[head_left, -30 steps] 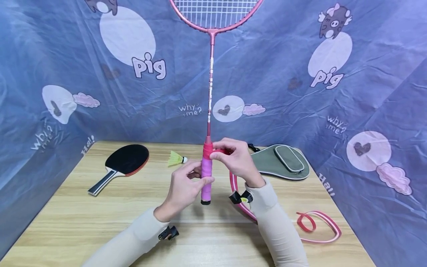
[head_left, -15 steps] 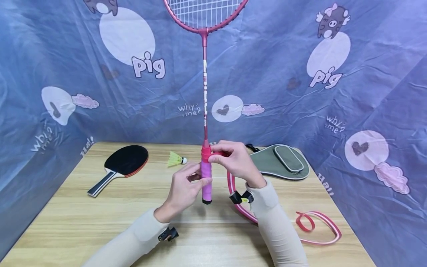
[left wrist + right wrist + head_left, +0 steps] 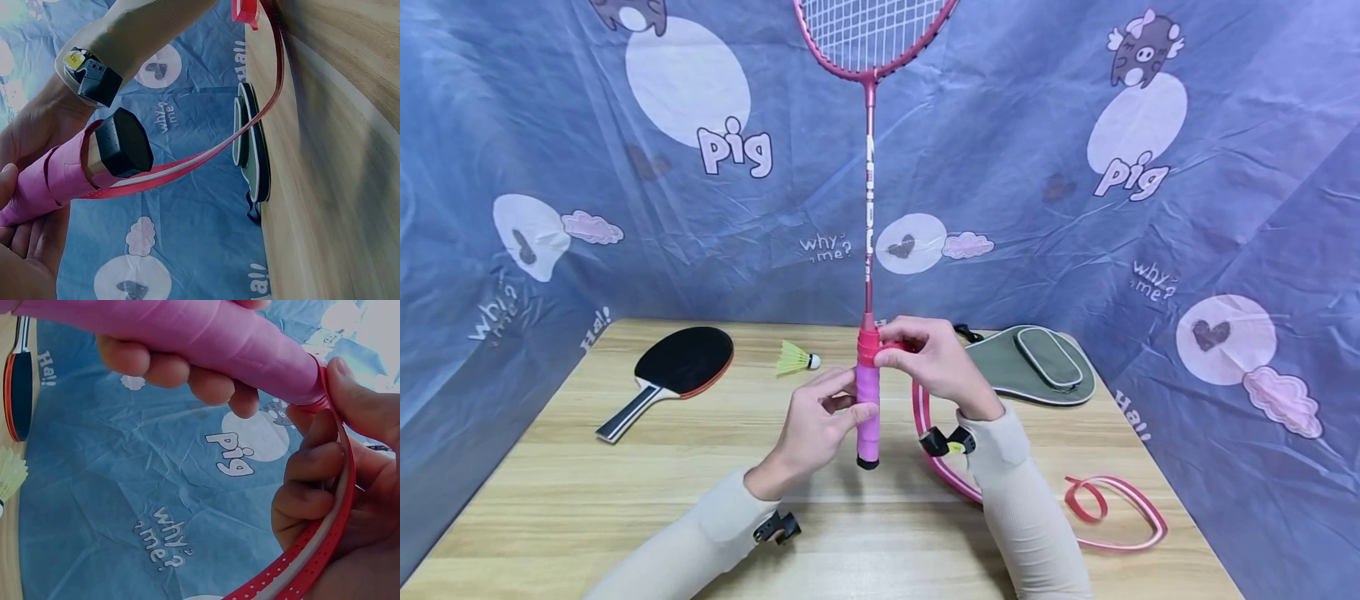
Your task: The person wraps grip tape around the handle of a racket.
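Note:
A badminton racket (image 3: 869, 208) stands upright over the table, its head cut off by the top of the head view. My left hand (image 3: 816, 429) holds the purple-wrapped handle (image 3: 868, 392) between thumb and fingers. Just above, red perforated grip tape (image 3: 322, 547) goes round the handle's top, and my right hand (image 3: 931, 360) pinches the strip beside it. From there the loose tape hangs to the table and passes behind the right forearm. The black butt cap (image 3: 127, 142) shows in the left wrist view, with bare handle next to it.
On the wooden table (image 3: 647, 500), a black table tennis bat (image 3: 685, 358) lies at left. A yellow shuttlecock (image 3: 796, 358) lies near the back. Behind the right hand is a green bat case (image 3: 1037, 367). The tape's curled end (image 3: 1123, 512) lies at right.
The racket tilted slightly left, then came back near upright. It has turned a little about its shaft, showing more lettering. Both hands keep nearly the same places and holds.

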`<move>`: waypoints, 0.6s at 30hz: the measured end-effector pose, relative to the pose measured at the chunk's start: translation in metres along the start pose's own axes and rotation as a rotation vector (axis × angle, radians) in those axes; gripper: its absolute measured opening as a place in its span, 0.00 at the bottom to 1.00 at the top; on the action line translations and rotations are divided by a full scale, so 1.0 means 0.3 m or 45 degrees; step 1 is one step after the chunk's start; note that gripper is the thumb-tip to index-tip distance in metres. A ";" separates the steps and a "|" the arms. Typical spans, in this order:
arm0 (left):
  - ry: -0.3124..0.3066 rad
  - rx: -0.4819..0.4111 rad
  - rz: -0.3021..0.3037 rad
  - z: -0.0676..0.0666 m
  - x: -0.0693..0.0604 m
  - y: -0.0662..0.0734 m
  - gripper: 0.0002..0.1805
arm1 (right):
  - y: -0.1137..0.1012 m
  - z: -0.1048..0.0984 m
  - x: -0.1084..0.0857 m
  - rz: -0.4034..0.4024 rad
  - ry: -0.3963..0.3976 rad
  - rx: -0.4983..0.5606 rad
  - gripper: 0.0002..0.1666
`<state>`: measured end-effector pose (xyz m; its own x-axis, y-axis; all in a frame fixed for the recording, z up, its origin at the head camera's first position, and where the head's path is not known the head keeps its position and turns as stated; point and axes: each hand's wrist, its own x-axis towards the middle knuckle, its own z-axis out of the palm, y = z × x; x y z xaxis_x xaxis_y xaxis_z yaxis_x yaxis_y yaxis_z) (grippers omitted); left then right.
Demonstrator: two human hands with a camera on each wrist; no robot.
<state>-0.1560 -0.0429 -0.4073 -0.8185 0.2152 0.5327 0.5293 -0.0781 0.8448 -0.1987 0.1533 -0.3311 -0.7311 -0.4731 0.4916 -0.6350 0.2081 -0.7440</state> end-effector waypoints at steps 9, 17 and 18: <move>-0.144 -0.051 0.066 -0.022 0.012 -0.009 0.21 | 0.005 -0.021 0.003 -0.032 -0.083 -0.017 0.13; -0.276 -0.026 0.021 -0.055 0.035 -0.011 0.19 | 0.023 -0.003 0.021 -0.065 -0.036 0.064 0.13; -0.265 0.018 0.022 -0.057 0.039 -0.012 0.20 | 0.027 0.003 0.025 -0.073 -0.015 0.068 0.13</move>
<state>-0.1713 -0.0566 -0.4031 -0.7460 0.4108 0.5241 0.5472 -0.0703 0.8340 -0.2091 0.1507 -0.3338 -0.6905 -0.4930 0.5293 -0.6615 0.1344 -0.7378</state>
